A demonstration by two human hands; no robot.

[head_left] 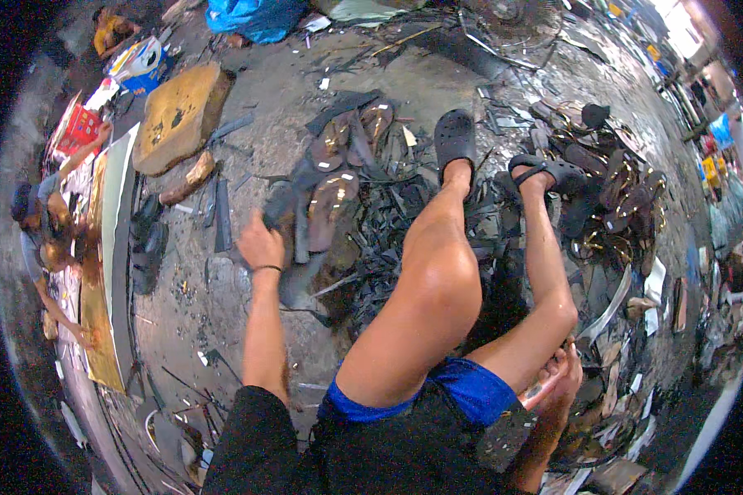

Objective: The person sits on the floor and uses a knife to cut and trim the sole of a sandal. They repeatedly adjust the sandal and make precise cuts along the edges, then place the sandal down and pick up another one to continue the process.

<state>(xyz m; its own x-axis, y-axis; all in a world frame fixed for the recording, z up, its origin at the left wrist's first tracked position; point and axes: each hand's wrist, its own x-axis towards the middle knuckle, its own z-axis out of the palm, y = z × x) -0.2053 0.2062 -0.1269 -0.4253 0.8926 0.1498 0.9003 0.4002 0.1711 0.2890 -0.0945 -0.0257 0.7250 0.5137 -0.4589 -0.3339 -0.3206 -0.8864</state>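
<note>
My left hand, with a dark band at the wrist, is at the near-left edge of a dark sole-shaped piece. Its fingers are curled against that piece, partly hidden. Just right of it lie brown sandal soles with shiny spots and small white tags, beside dark flat strips. My right hand is low at the right, by my bent knee. Its fingers are closed around a slim, pale pinkish thing I cannot make out clearly.
Dark offcuts lie heaped between the soles and my feet. More sandals are piled right of my clogs. A thick wooden block and a brown-handled tool lie left. Another person works at the far left.
</note>
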